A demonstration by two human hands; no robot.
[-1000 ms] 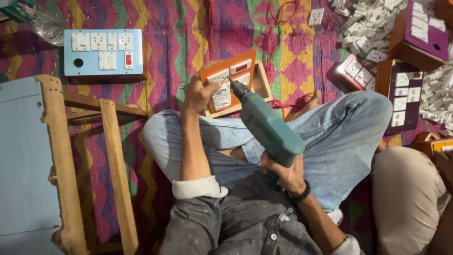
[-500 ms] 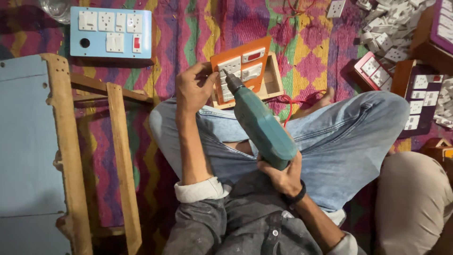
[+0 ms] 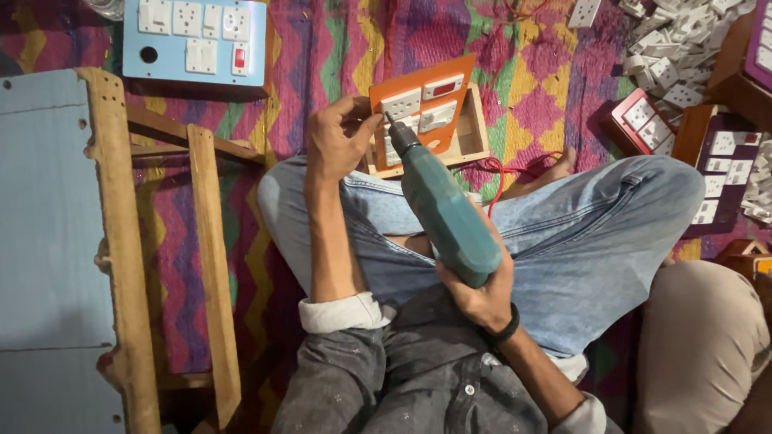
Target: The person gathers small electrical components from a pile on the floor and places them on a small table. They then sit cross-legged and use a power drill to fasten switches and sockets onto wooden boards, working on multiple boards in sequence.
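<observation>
Two bare hands are at work over the person's crossed legs, which rest on a zigzag-patterned rug (image 3: pixel 515 88) in pink, green and yellow. The left hand (image 3: pixel 338 141) has its fingers curled around the left edge of an orange switch board (image 3: pixel 422 108) mounted on a shallow wooden box, thumb and fingertips pinching it just beside the drill's tip. The right hand (image 3: pixel 482 293) is wrapped tight around the grip of a teal power drill (image 3: pixel 446 213), whose bit points up and away, touching the orange plate near its lower left corner. The board sits against the person's knee, near the middle of the rug, with red wire (image 3: pixel 503 173) trailing from beneath it. At the rug's far left corner lies a blue switch board (image 3: pixel 197 44) with white switches. A wooden frame (image 3: pixel 205 241) and a pale blue panel (image 3: pixel 44 241) lie along the left edge. A heap of white switch parts (image 3: pixel 675 48) fills the far right corner, with dark red switch boards (image 3: pixel 643 120) just beside it. Another person's tan-clad knee (image 3: pixel 704 345) shows at the lower right.
</observation>
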